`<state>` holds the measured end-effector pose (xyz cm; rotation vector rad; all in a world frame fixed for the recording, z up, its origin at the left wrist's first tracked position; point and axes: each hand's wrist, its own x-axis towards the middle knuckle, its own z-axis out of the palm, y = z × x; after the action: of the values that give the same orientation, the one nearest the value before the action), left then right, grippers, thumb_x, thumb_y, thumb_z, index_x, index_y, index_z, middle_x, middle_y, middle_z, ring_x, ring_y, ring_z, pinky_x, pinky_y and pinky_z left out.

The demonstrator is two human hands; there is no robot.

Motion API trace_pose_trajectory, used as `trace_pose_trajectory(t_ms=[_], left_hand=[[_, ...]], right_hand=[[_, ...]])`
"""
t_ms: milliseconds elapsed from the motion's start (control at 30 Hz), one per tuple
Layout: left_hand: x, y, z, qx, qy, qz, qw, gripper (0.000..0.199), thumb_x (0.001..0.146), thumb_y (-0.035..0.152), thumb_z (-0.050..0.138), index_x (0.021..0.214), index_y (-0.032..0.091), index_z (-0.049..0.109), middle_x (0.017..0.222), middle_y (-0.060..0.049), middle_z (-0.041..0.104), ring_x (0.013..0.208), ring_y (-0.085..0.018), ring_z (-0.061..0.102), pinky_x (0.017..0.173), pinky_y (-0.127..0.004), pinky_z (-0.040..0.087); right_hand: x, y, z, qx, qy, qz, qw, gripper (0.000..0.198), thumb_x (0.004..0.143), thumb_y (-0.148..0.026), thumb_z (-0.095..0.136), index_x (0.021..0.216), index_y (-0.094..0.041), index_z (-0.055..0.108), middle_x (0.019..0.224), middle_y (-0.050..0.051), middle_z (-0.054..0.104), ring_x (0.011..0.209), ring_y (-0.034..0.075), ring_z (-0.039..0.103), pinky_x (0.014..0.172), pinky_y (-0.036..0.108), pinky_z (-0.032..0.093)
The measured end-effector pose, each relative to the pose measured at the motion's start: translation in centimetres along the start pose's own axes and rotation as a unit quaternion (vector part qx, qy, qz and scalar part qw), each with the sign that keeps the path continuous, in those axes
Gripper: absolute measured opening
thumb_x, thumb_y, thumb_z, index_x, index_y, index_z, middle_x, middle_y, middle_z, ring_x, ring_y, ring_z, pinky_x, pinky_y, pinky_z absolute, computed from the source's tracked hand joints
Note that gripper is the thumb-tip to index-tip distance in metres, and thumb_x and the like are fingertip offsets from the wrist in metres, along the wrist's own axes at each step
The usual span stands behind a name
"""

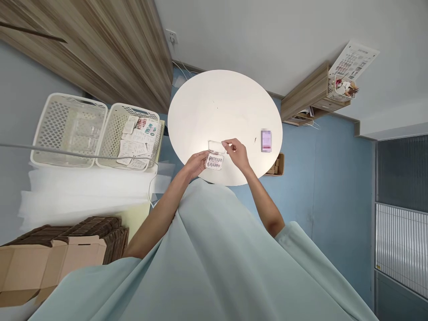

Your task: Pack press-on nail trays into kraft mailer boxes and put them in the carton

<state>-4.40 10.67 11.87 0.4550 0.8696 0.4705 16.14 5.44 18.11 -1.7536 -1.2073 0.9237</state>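
Observation:
A small clear hinged case (214, 162) stands with its lid (216, 146) raised, near the front edge of the round white table (200, 102). Two rows of small dark oval pieces, which look like press-on nails, lie in its lower half. My left hand (196, 164) grips the case by its left side, fingers closed on the edge. With thumb and fingertips pinched together, my right hand (236, 152) holds the right corner of the lid. A phone (266, 140) with a blurred pinkish screen lies to the right of my right hand.
Two white mesh baskets (115, 108) stand at left, one holding printed cards (135, 145). White sheets (90, 185) and stacked flat cardboard boxes (83, 240) lie nearer me. An open cardboard box (281, 165) sits on the floor right of the table. A wooden cabinet (307, 96) stands beyond.

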Motion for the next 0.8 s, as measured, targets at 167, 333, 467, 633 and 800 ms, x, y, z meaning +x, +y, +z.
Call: trace_pose_trajectory(t_ms=[167, 333, 467, 633, 800], left_hand=[[-0.1, -0.4, 0.1, -0.010, 0.003, -0.021, 1.000, 0.044, 0.102, 0.050, 0.072, 0.120, 0.010, 0.077, 0.110, -0.019, 0.082, 0.102, -0.029, 0.079, 0.086, -0.038, 0.064], [-0.4, -0.5, 0.1, 0.000, 0.003, 0.000, 1.000, 0.038, 0.097, 0.043, 0.079, 0.119, 0.012, 0.079, 0.119, -0.018, 0.081, 0.107, -0.028, 0.078, 0.087, -0.035, 0.063], [-0.4, -0.8, 0.1, 0.011, 0.012, 0.015, 1.000, 0.034, 0.094, 0.036, 0.082, 0.118, 0.012, 0.081, 0.127, -0.019, 0.080, 0.109, -0.027, 0.077, 0.086, -0.034, 0.063], [-0.5, -1.0, 0.4, 0.023, 0.020, 0.019, 0.999, 0.037, 0.092, 0.038, 0.084, 0.118, 0.012, 0.080, 0.129, -0.020, 0.079, 0.112, -0.028, 0.076, 0.091, -0.037, 0.063], [-1.0, -1.0, 0.8, 0.033, 0.024, 0.026, 0.999, 0.038, 0.091, 0.040, 0.085, 0.119, 0.013, 0.080, 0.130, -0.020, 0.078, 0.113, -0.029, 0.076, 0.092, -0.038, 0.063]], right_hand=[[-3.9, -0.7, -0.3, -0.014, -0.073, -0.013, 0.997, 0.038, 0.103, -0.064, 0.065, 0.110, -0.029, 0.081, 0.115, 0.006, 0.069, 0.088, 0.019, 0.066, 0.089, 0.037, 0.059], [-6.3, 1.1, 0.1, -0.034, -0.095, 0.014, 0.995, 0.033, 0.097, -0.059, 0.075, 0.110, -0.029, 0.078, 0.119, 0.005, 0.064, 0.082, 0.016, 0.067, 0.087, 0.037, 0.058], [-7.0, 2.2, 0.2, -0.032, -0.078, 0.036, 0.996, 0.034, 0.095, -0.059, 0.076, 0.108, -0.028, 0.072, 0.120, 0.004, 0.068, 0.080, 0.016, 0.067, 0.085, 0.036, 0.057], [-6.8, 3.2, 0.3, 0.036, -0.051, 0.163, 0.985, 0.049, 0.082, -0.068, 0.084, 0.105, -0.026, 0.070, 0.104, 0.002, 0.077, 0.077, 0.017, 0.069, 0.079, 0.035, 0.059], [-7.1, 4.0, 1.1, 0.151, -0.120, 0.210, 0.958, 0.056, 0.081, -0.076, 0.081, 0.091, -0.021, 0.075, 0.090, 0.006, 0.078, 0.074, 0.018, 0.072, 0.080, 0.035, 0.062]])
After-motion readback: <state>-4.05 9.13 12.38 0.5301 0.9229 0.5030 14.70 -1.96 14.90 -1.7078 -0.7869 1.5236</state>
